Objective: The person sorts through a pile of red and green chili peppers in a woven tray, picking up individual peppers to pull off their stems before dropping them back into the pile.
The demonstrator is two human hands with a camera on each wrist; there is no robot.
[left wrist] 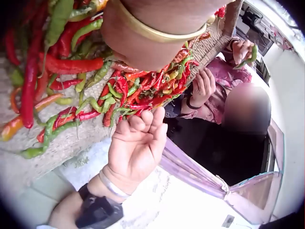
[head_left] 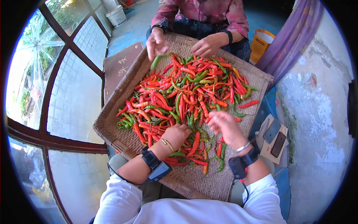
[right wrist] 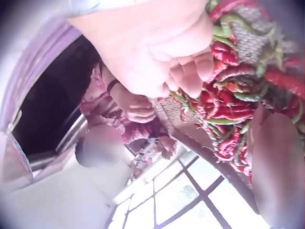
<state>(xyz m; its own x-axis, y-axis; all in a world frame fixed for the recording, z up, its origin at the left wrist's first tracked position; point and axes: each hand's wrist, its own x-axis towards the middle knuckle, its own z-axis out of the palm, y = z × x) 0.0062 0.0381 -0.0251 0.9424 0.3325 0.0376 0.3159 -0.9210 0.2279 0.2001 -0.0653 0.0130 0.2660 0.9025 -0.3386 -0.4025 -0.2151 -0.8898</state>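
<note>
Red and green chili peppers (head_left: 160,99) lie heaped on a square woven tray (head_left: 209,183). My left hand (head_left: 175,137) is low over the near part of the heap, its fingertips hidden; in the right wrist view that hand (right wrist: 277,164) is blurred against the peppers. To its right, my right hand (head_left: 226,128) is raised above the peppers. The left wrist view has the right hand (left wrist: 136,148) with loosely bent fingers and nothing visible in them. A long red pepper (head_left: 194,144) lies between the two hands.
Opposite, a person's hand (head_left: 156,44) holds a green pepper (head_left: 155,62) over the tray's left side; their other hand (head_left: 212,44) is at the heap's far edge. Two phones (head_left: 278,144) lie at the right by the wall. Framed windows (head_left: 76,100) stand on the left.
</note>
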